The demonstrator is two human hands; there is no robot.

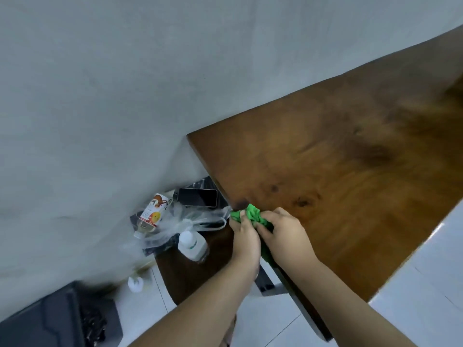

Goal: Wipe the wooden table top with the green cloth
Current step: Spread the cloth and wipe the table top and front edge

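The wooden table top [338,159] fills the right half of the view, its left edge running down toward me. A bunched green cloth [253,214] sits at that left edge, part of it hanging down between my hands. My left hand [244,236] grips the cloth from the left, just off the table's edge. My right hand [285,234] holds the cloth from the right, resting over the table's edge.
A lower dark wooden stool [190,276] left of the table carries a white pump bottle [193,244], a clear plastic bag [180,221], a labelled bottle [152,211] and a phone [200,197]. A grey wall stands behind. White tiled floor lies below, with a dark case [57,319] at lower left.
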